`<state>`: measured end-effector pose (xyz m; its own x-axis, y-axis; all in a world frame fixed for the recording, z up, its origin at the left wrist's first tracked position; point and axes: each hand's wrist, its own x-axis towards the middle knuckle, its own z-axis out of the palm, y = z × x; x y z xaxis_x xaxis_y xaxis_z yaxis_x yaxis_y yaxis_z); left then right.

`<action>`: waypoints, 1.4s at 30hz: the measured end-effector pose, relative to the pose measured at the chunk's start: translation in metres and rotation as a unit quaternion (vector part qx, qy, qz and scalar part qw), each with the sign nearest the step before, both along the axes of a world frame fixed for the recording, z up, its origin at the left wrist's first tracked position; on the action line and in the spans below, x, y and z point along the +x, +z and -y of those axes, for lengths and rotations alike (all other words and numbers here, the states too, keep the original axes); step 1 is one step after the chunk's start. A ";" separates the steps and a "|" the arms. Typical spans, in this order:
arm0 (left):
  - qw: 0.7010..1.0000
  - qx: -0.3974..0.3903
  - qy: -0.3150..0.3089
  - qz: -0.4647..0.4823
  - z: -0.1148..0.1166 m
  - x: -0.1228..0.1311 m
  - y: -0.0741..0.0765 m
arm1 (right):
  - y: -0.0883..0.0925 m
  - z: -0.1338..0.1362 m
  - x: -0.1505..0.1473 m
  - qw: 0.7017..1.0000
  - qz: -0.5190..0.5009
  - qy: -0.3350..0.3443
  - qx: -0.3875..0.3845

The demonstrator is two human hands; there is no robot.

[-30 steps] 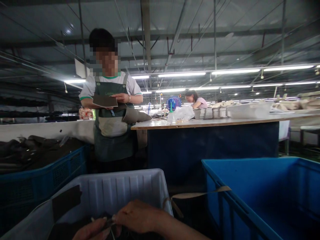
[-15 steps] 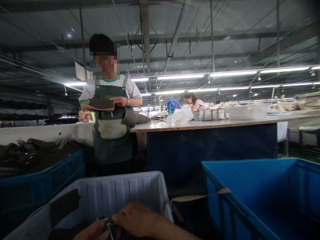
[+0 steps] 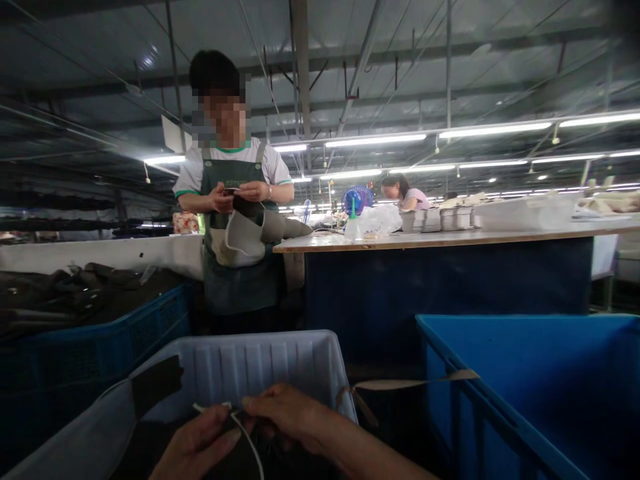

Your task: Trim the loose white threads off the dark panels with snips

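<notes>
The biggest thing I see is the blue crate, to the right of my fingers and a little beyond them. A beige strap lies over its near corner rim. Further beyond the fingers stands a long tabletop with a dark blue front. On it are a clear plastic bag and a small bottle with a green tip, both well apart from the hands. To the left of the fingers is a second blue crate, filled with dark pieces. Straight beyond the fingers a co-worker stands in a green apron. The apron has green writing on the chest, but it is too small for me to read.

Directly around the fingers is the pale grey crate. A dark flat piece hangs over its left rim, just left of the fingers. The left hand and the right hand meet over dark material inside this crate. The left fingers are pinched narrow on a thin white cord, which goes between the two hands and then curves down toward me. The right fingers are bent and closed together at the upper end of the cord. Whether they grip the cord or the dark material below, I cannot tell.
</notes>
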<state>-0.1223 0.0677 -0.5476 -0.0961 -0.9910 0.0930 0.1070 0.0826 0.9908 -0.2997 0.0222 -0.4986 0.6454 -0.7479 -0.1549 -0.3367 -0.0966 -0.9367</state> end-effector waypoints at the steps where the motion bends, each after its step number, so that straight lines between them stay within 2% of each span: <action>1: 1.000 -0.013 0.020 0.021 -0.005 0.000 0.003 | 0.000 -0.002 0.002 1.000 0.005 0.008 0.009; 3: 0.997 -0.047 0.009 0.065 -0.014 0.000 0.009 | -0.002 -0.004 0.005 0.999 0.016 0.020 0.021; 5: 0.996 -0.076 -0.002 0.049 -0.017 0.003 0.011 | -0.008 0.000 0.010 0.999 0.027 0.032 0.031; 11: 0.998 -0.070 -0.007 0.002 -0.012 0.014 0.004 | -0.026 0.016 0.020 0.997 0.028 0.053 0.049; 20: 0.997 -0.078 0.004 0.019 -0.006 0.018 -0.006 | -0.033 0.017 0.026 0.998 0.021 0.030 0.042; 27: 0.997 -0.072 0.026 0.025 -0.005 0.017 -0.006 | -0.036 0.013 0.033 1.000 0.005 -0.003 0.011; 42: 0.997 -0.065 0.030 0.021 -0.002 0.016 -0.005 | -0.044 0.015 0.035 0.998 0.042 -0.026 0.046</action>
